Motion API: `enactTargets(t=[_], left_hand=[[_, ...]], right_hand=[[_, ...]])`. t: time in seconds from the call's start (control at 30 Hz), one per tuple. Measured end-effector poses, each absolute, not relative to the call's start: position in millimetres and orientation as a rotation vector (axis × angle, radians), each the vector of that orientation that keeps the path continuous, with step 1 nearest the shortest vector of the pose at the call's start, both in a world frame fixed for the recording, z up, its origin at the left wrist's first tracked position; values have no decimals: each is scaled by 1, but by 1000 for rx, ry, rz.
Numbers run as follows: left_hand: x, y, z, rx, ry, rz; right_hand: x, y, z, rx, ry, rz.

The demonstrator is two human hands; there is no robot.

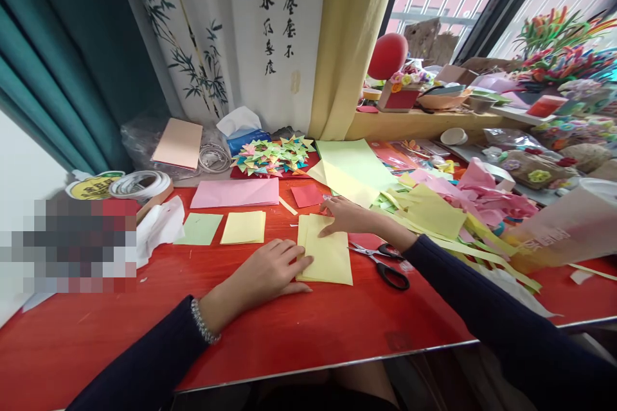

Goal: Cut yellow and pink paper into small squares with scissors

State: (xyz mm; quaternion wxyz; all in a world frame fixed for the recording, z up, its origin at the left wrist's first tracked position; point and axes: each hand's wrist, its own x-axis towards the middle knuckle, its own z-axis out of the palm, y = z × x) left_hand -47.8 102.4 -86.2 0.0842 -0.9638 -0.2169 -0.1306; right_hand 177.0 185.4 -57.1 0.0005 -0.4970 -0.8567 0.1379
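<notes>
Folded sheets of yellow paper (330, 257) lie on the red table before me. My left hand (267, 273) rests at their left edge, fingertips on the paper and thumb apart along the table. Across their top edge reaches my right hand (348, 216), thumb over the paper and fingers stretched toward a red paper square (307, 196). Its fingers are apart; a small shiny bit near the fingertips is too small to name. Black-handled scissors (385, 263) lie partly spread just right of the sheets. Left of them sit a smaller yellow paper stack (243, 227) and a light green sheet (200, 229).
Behind are pink paper (234, 193), a heap of folded paper stars (274, 157) and a large green sheet (354, 164). Paper scraps (482, 196) and a tipped plastic cup (569, 225) crowd the right. White tape rolls (141, 185) stand left. The table's front edge (337, 366) is near me.
</notes>
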Motion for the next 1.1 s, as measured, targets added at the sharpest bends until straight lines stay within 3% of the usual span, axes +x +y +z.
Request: enactTargets(t=[0.17, 0.47, 0.63, 0.77, 1.1], left_hand=[[-51, 108, -88, -2885, -584, -380], [-60, 108, -81, -3076, -781, -493], [-63, 118, -78, -2821, -1691, -1387], [-56, 123, -79, -3009, -1782, -1916], [-48, 113, -79, -2992, -1834, -1740]], right_hand=[[171, 187, -62, -1595, -2701, 458], [177, 173, -53, -1496, -2389, 955], [187, 153, -57, -1231, -1811, 1169], [185, 130, -65, -980, -1500, 1185], [187, 121, -84, -1068, -1645, 1020]])
